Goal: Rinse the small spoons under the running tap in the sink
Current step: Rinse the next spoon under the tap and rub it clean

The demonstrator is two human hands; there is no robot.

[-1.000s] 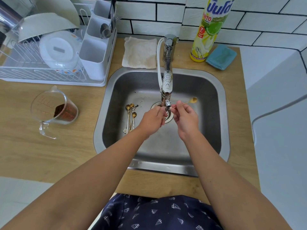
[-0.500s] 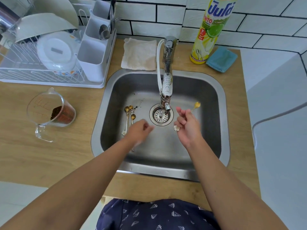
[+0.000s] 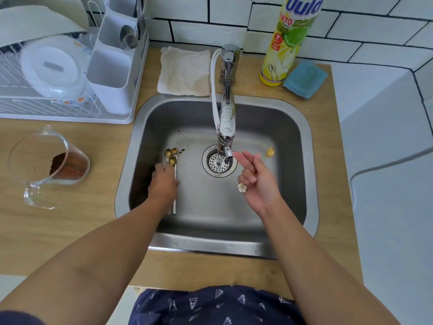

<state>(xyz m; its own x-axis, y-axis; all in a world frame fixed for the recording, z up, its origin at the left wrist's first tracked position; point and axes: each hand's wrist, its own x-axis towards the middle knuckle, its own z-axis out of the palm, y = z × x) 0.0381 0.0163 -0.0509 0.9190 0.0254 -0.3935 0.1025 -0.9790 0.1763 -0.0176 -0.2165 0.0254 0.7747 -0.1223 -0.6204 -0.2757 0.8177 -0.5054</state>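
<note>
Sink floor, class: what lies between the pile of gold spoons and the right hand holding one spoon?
In the head view, the drain strainer with the tap running over it lies between the spoons and the right hand.

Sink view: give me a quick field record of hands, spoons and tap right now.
right hand: holds one gold spoon, flower end down, beside the stream
left hand: on the spoons in the sink, grip hidden
tap: running over the drain
sink: dark specks near the spoons
counter: measuring cup with brown powder, left of the sink
</note>
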